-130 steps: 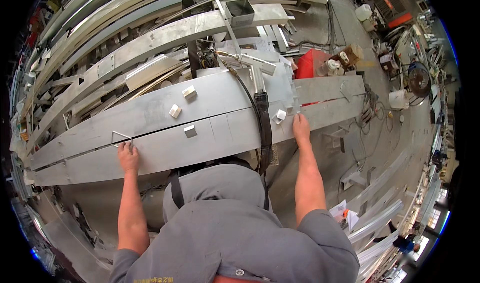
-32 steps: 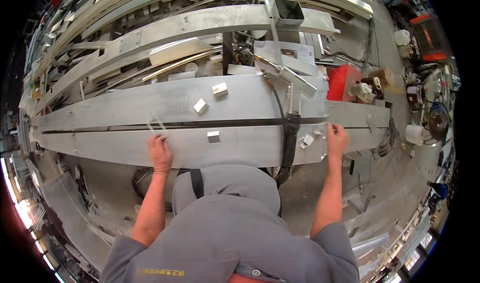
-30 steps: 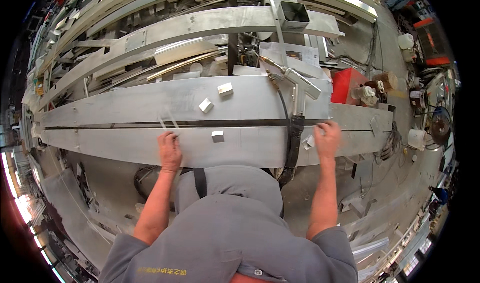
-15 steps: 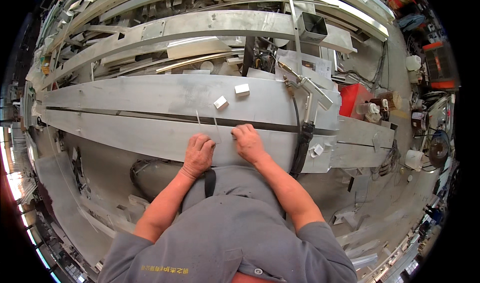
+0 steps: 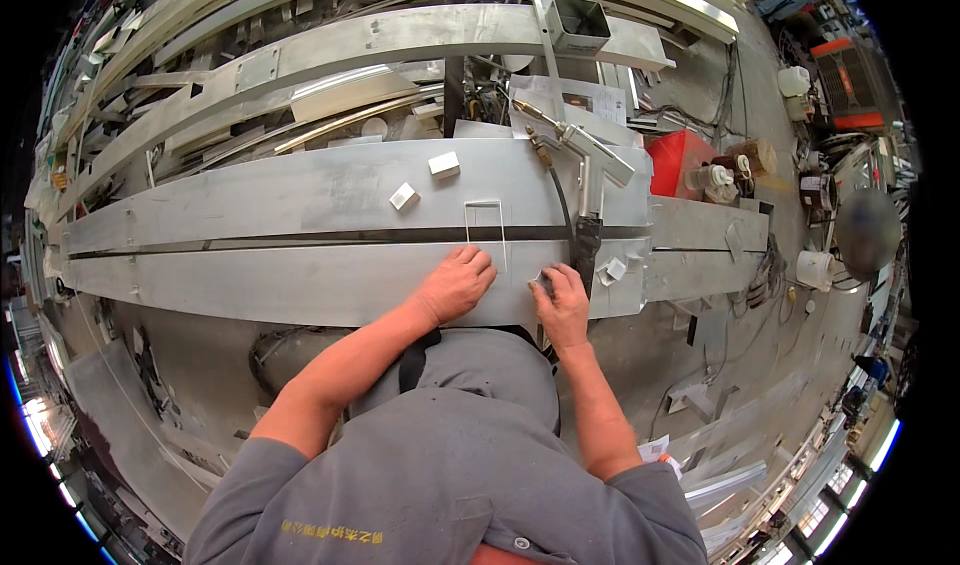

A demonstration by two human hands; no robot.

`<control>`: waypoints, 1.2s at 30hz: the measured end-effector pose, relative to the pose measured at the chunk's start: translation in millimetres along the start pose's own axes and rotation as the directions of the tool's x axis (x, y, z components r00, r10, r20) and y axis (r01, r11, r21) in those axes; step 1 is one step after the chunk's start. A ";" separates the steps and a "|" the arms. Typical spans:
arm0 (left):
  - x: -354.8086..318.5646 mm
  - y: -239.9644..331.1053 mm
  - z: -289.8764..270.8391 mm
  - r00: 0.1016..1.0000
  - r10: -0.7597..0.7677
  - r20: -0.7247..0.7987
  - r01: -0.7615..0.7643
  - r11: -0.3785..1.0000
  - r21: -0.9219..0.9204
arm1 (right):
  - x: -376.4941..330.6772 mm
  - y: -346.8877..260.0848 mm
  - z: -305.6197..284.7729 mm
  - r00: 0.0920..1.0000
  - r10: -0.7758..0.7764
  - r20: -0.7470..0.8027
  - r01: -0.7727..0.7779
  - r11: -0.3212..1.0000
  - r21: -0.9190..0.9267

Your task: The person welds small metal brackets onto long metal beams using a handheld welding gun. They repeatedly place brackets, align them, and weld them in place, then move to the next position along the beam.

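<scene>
A thin, pale U-shaped rod (image 5: 485,202) stretches over the dark slot between two long grey metal beams, its closed end pointing away from me. The fingers of my left hand (image 5: 455,287) are curled closed at its near end; the exact grip is hidden beneath them. Further right, over the near beam (image 5: 250,275), my right hand (image 5: 564,307) pinches a small pale piece (image 5: 540,283) between thumb and fingers. Two small white blocks, one left (image 5: 404,197) and one right (image 5: 444,166), lie on the far beam (image 5: 330,185).
To the right, a silver gun-like tool (image 5: 592,155) with a brass-coloured nozzle and dark cable lies across both beams. Beside its handle sits a small white piece (image 5: 612,270). A red container (image 5: 678,163) stands beyond. Stacked metal profiles (image 5: 400,33) fill the far side.
Both hands have shifted right along the beams, and the pale U-shaped rod has moved right with my left hand. My right hand has drawn slightly nearer to me. The whole view has shifted.
</scene>
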State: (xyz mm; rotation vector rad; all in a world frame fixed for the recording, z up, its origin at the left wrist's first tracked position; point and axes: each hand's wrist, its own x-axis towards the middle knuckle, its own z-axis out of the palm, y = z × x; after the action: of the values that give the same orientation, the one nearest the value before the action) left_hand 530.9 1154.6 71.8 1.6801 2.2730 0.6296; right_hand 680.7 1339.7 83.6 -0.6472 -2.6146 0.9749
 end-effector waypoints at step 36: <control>57.3 -65.4 -10.9 0.938 -0.315 -0.142 0.315 0.949 -0.023 | -5.1 -7.3 3.6 0.975 -0.213 0.063 0.221 0.956 -0.194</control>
State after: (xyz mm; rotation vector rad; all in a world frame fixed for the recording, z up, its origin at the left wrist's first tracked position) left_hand 453.3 1191.0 53.4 1.2616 2.5677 0.6925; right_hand 681.4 1330.3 85.4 -0.3739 -2.7715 0.6728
